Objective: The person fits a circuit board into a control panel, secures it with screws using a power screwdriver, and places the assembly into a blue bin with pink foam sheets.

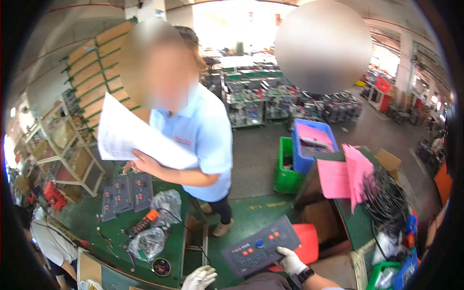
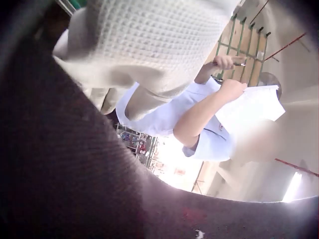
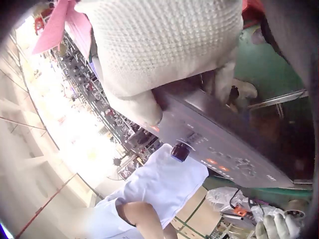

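Note:
In the head view a dark panel [image 1: 261,245] with orange buttons and a blue knob is held tilted by my gloved right hand [image 1: 291,262], thumb on its face at the right edge. The right wrist view shows the glove [image 3: 167,42] gripping the edge of the panel [image 3: 209,144], fingers behind it. My gloved left hand [image 1: 199,278] is at the bottom of the head view, fingers loosely bent, holding nothing visible, left of the panel. In the left wrist view the white glove [image 2: 149,45] fills the upper part; its fingertips are mostly hidden.
A person in a light blue shirt [image 1: 210,130] stands across, holding white papers [image 1: 137,133]. The green table [image 1: 171,241] at left bears several panels [image 1: 123,192] and plastic bags [image 1: 146,243]. At right are pink sheets [image 1: 334,179], black cables [image 1: 389,198], a red stool [image 1: 307,244] and bins [image 1: 285,181].

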`<state>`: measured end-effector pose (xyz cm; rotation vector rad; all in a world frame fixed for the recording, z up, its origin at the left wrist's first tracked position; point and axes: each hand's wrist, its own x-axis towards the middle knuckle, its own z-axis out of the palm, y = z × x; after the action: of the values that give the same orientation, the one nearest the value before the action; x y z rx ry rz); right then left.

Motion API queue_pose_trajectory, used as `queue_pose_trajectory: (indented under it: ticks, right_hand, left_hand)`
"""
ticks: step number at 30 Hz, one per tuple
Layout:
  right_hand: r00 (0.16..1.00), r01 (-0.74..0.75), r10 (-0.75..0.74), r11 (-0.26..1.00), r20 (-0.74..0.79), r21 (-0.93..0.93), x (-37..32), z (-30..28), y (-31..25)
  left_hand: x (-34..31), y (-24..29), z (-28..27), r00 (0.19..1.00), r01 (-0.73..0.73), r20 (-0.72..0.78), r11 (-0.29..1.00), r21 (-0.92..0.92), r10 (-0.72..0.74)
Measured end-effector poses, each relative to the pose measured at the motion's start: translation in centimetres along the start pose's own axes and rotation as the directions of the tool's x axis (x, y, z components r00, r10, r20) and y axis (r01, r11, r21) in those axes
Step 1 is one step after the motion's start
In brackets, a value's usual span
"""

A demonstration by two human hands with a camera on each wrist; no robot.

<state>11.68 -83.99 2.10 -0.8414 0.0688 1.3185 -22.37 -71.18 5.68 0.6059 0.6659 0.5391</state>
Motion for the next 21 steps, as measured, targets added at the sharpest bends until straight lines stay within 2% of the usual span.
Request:
queue_pose_trajectory:
  ticks: [3, 4, 5, 6, 8, 9, 10, 12, 13, 14, 16, 17, 18, 20, 21]
  right_hand:
    - [0.996, -0.035, 0.041, 0.996, -0.075, 0.084, 4.9, -2.8, -0.7]
    - [0.994, -0.049, 0.059, 0.992, -0.086, 0.114, 6.8, -3.7, -1.1]
    - [0.994, -0.025, 0.035, 0.995, -0.105, 0.095, 8.0, -3.5, -1.7]
    - [0.993, -0.045, 0.054, 0.994, -0.102, 0.096, 8.9, -3.3, -2.6]
    - [0.990, -0.097, 0.108, 0.989, -0.095, 0.113, 11.1, -2.1, -5.1]
    - [0.989, -0.072, 0.085, 0.992, -0.123, 0.108, 11.7, -1.1, -6.2]
    - [0.989, -0.072, 0.085, 0.991, -0.122, 0.111, 12.9, -0.5, -6.9]
    - [0.997, -0.002, 0.012, 0.992, -0.082, 0.127, 13.9, -0.1, -8.3]
    - [0.987, -0.020, 0.030, 0.998, -0.158, 0.066, 14.4, 0.4, -9.1]
    - [0.981, -0.005, 0.014, 0.999, -0.192, 0.049, 14.6, 1.5, -9.7]
    - [0.955, 0.006, -0.007, 1.000, -0.298, -0.005, 15.2, 3.0, -10.6]
    - [0.942, 0.033, -0.025, 0.999, -0.336, 0.018, 15.8, 3.1, -10.5]
    - [0.944, 0.045, -0.042, 0.999, -0.327, 0.003, 16.4, 3.0, -10.4]
    - [0.933, 0.106, -0.101, 0.994, -0.345, -0.005, 17.0, 3.9, -10.5]
    - [0.916, 0.135, -0.120, 0.991, -0.382, 0.012, 17.1, 5.0, -10.8]
  left_hand:
    - [4.8, 1.6, 3.4, 0.998, 0.013, -0.063, 0.995, 0.094, -0.007]
    - [6.5, 2.3, 4.5, 0.998, 0.000, -0.065, 0.981, 0.192, 0.013]
    - [7.8, 2.8, 5.4, 0.997, -0.002, -0.073, 0.957, 0.290, 0.024]
    - [9.3, 3.3, 6.2, 0.995, 0.002, -0.092, 0.958, 0.288, 0.025]
    - [13.3, 4.8, 7.9, 0.993, -0.114, 0.054, 0.845, 0.522, 0.101]
    - [15.5, 5.8, 9.4, 0.988, -0.154, 0.095, 0.665, 0.731, 0.124]
    - [17.0, 6.9, 10.0, 0.988, -0.154, 0.095, 0.663, 0.733, 0.124]
    - [20.2, 7.6, 11.0, 0.992, -0.024, 0.088, 0.561, 0.827, -0.086]
    - [22.3, 7.0, 10.1, 0.983, -0.047, 0.136, 0.556, 0.830, -0.121]
    - [23.5, 7.3, 10.2, 0.973, -0.057, 0.182, 0.613, 0.788, -0.144]
    - [25.3, 9.3, 11.6, 0.956, -0.017, 0.175, 0.552, 0.833, -0.234]
    - [26.5, 10.3, 11.9, 0.943, -0.194, 0.270, 0.337, 0.921, -0.196]
    - [27.7, 10.5, 11.7, 0.942, -0.145, 0.253, 0.414, 0.899, -0.220]
    - [30.3, 11.6, 12.1, 0.930, -0.172, 0.258, 0.314, 0.934, -0.260]
    - [32.0, 11.9, 12.3, 0.910, -0.203, 0.296, 0.312, 0.928, -0.290]
